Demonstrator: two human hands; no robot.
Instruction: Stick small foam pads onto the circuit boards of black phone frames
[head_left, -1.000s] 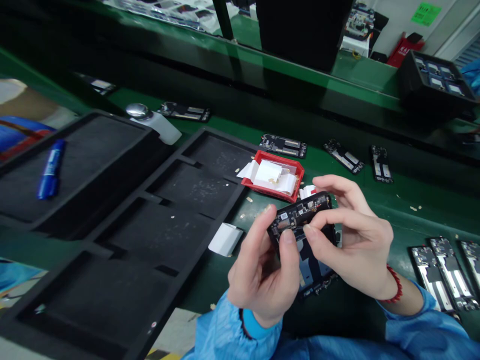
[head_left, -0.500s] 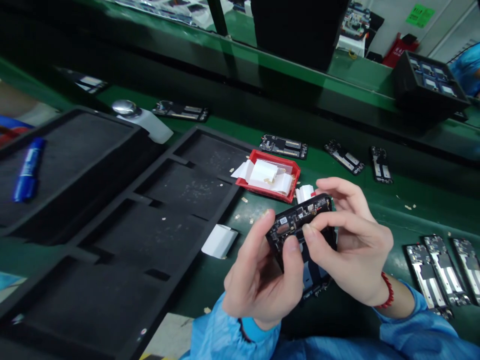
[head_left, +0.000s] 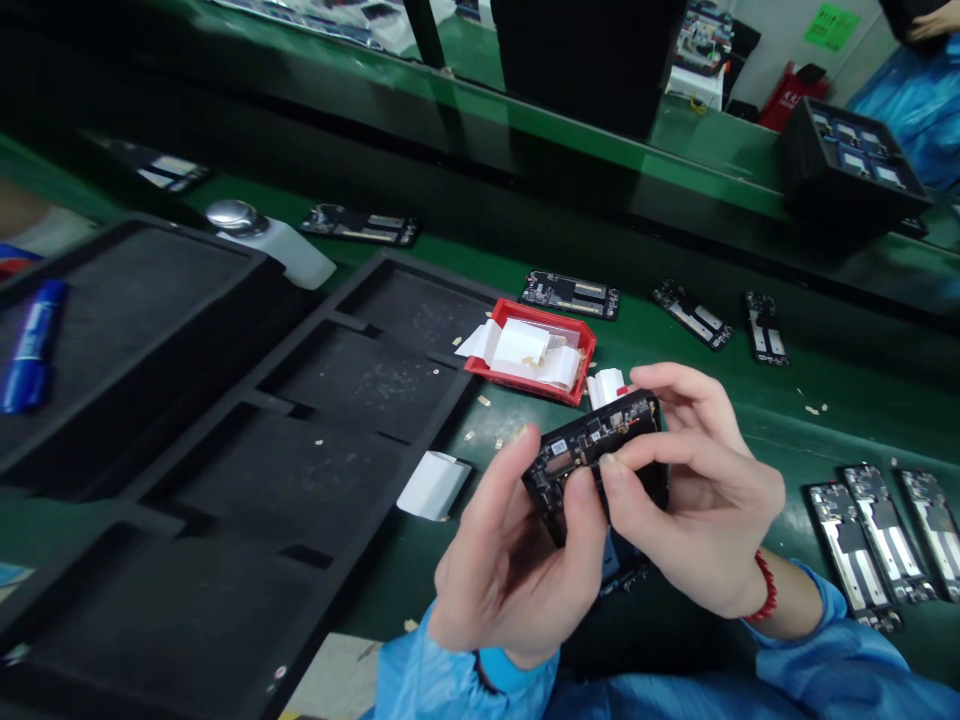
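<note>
Left hand (head_left: pixel 517 560) grips black rectangular phone frame (head_left: pixel 592 430).
Right hand (head_left: pixel 697 500) pinches, target unclear; light touch, steady frame best.

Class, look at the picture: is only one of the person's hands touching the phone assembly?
No, the left hand grips the phone assembly while the right hand pinches at it too.

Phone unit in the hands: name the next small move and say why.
Probably a light press with the right hand's thumb: the left hand grips the phone unit's side, and both thumb tips sit close together beside the exposed circuit parts.
</note>
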